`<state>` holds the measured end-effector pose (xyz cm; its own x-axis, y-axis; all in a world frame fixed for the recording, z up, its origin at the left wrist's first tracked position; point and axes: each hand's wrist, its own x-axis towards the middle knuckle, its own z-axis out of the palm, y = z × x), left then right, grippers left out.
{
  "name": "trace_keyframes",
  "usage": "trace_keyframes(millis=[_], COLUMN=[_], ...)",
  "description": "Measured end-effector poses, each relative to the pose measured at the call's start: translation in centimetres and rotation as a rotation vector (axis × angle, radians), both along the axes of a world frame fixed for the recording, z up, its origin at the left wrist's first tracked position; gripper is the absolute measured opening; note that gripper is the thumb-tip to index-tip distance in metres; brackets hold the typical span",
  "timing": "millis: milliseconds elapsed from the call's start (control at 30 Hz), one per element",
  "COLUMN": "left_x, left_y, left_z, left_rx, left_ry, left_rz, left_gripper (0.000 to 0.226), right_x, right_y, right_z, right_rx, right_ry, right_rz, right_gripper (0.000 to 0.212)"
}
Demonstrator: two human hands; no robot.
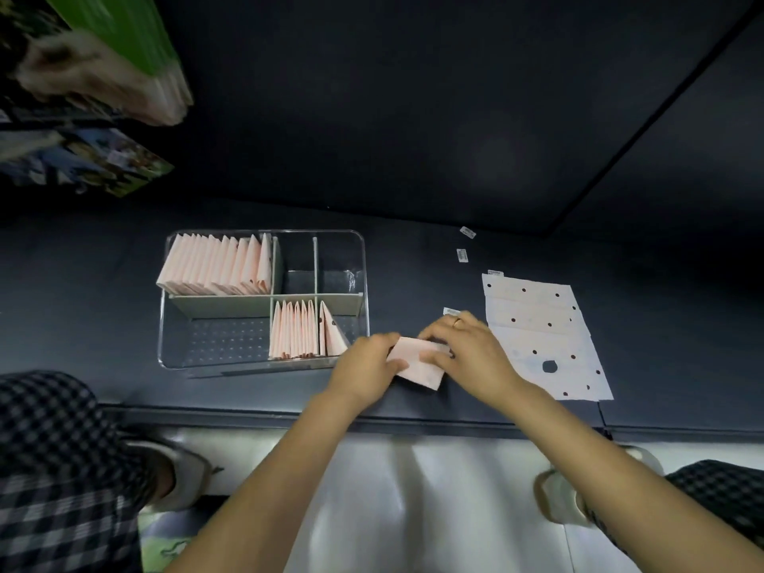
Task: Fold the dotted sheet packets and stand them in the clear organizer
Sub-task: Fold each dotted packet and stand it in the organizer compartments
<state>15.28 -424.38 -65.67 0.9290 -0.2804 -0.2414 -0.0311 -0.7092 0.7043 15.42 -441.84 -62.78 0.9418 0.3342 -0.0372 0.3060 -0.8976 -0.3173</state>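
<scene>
A: What is the setting?
B: A dark padded table (413, 250). The clear organizer (364, 258) sits left of centre, with pink folded packets standing in its far-left and near-middle compartments.

A: And the hands?
B: Both pinch one pink packet (418, 363) lying flat near the table's front edge; the left hand (366, 366) holds its left end, the right hand (469, 353) its right. Unfolded dotted sheets (541, 337) lie to the right.

A: Advice?
B: Probably align the edges, press the crease flat, then stand it upright.
</scene>
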Motion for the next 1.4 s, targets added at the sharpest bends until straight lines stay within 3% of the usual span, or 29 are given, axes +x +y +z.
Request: trace_keyframes(millis=[67, 133, 200, 300, 433, 633, 800, 967, 1133, 1267, 1400], left_x=[0.9, 1.3, 1.4, 0.9, 0.3, 0.2, 0.2, 0.2, -0.1, -0.5, -1.5], left_y=[1.3, 2.9, 4.4, 5.6, 6.8, 7.8, 7.9, 7.8, 7.9, 6.1, 2.5], left_z=[1.2, 1.4, 1.1, 0.0, -0.7, -0.5, -0.1, -0.9, -1.3, -0.3, 0.4], left_rx=[-0.027, -0.026, 0.172, 0.486, 0.604, 0.53, 0.327, 0.345, 0.404, 0.351, 0.23], left_ry=[-0.063, -0.226, -0.366, -0.361, -0.381, -0.436, -0.483, -0.449, -0.438, -0.578, -0.722], left_rz=[0.038, 0.158, 0.191, 0.039, -0.018, 0.056, 0.267, 0.154, 0.14, 0.144, -0.097], left_gripper=[0.014, 0.019, 0.027, 0.035, 0.042, 0.034, 0.018, 0.026, 0.023, 0.023, 0.033], right_x=[-0.1, -0.1, 0.3, 1.0, 1.6, 2.8, 2.6, 1.8, -0.1, -2.1, -3.7], right_y=[1.7, 3.2, 4.6, 6.8, 9.8, 13.9, 14.8, 13.6, 4.6, -6.0, -11.2], right_z=[0.6, 1.1, 1.2, 1.3, 0.9, -0.1, -1.1, -1.0, -2.3, -4.6, -6.4], right_rx=[-0.105, -0.141, -0.105, -0.026, -0.071, -0.272, -0.122, 0.014, 0.104, 0.007, -0.015], right_ry=[-0.196, -0.237, -0.221, -0.172, -0.13, -0.007, 0.169, 0.257, 0.037, 0.121, 0.198], right_rz=[0.081, 0.024, -0.085, -0.202, -0.216, -0.197, -0.237, -0.13, -0.227, -0.553, -0.65], right_gripper=[0.01, 0.017, 0.022, 0.024, 0.022, 0.013, 0.023, 0.029, 0.025, 0.043, 0.047])
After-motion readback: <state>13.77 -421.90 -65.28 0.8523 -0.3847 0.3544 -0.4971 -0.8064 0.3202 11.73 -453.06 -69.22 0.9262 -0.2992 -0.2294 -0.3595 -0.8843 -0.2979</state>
